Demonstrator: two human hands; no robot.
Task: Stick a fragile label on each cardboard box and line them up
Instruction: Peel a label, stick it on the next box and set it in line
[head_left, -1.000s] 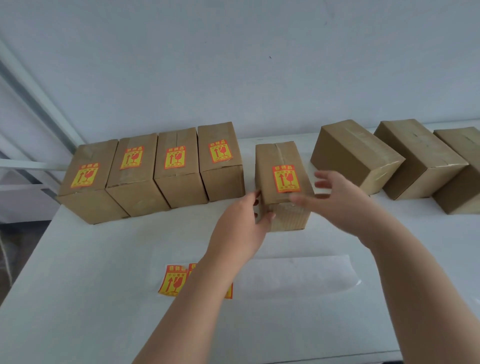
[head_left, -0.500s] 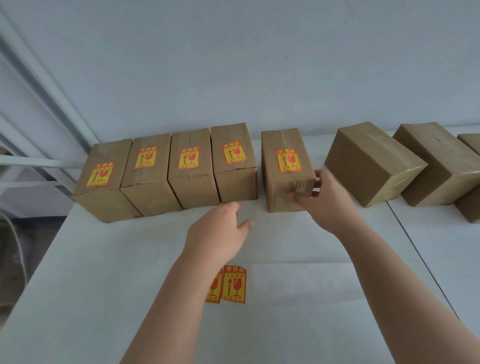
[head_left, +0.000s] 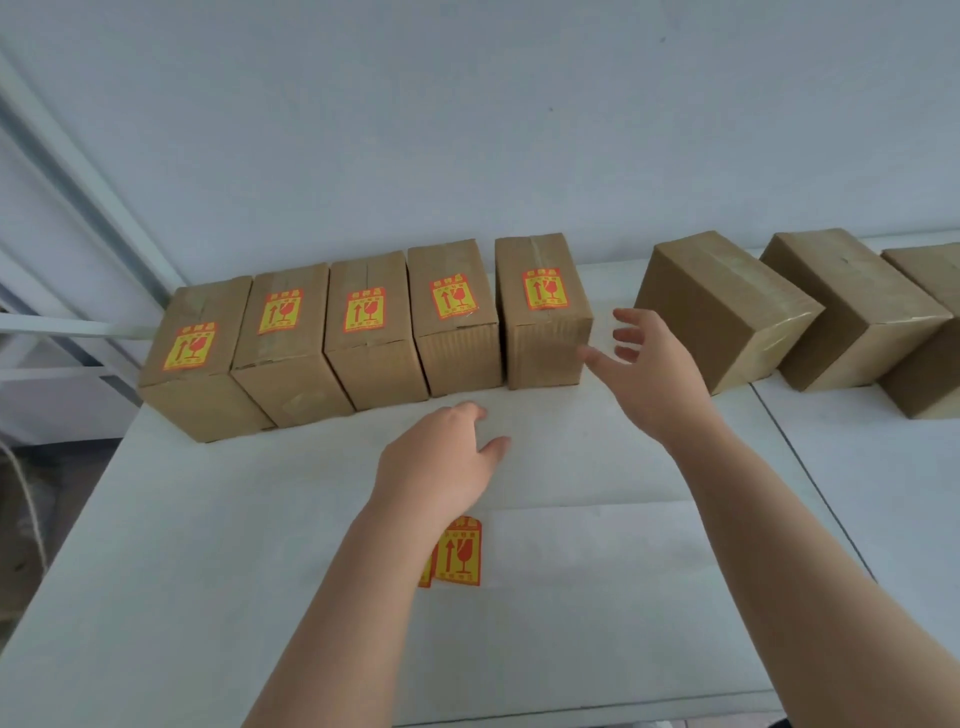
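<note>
Several labelled cardboard boxes stand side by side in a row along the back of the white table (head_left: 208, 571). The rightmost labelled box (head_left: 543, 317) touches its neighbour and carries a red and yellow fragile label (head_left: 543, 289) on top. My right hand (head_left: 649, 364) hovers just right of it, fingers spread, holding nothing. My left hand (head_left: 441, 462) is over the table in front of the row, fingers loosely apart and empty. Spare fragile labels (head_left: 457, 553) lie on a backing sheet (head_left: 597, 545) below my left wrist. Unlabelled boxes (head_left: 722, 306) sit at the right.
Two more plain boxes (head_left: 852, 306) stand further right, on a second table surface past a seam (head_left: 800, 457). A pale wall rises right behind the boxes. The table's left edge drops to a dark floor (head_left: 31, 519).
The fifth labelled box was slid back and left into the row. My right hand has let go of it and opened; my left hand drew back toward me.
</note>
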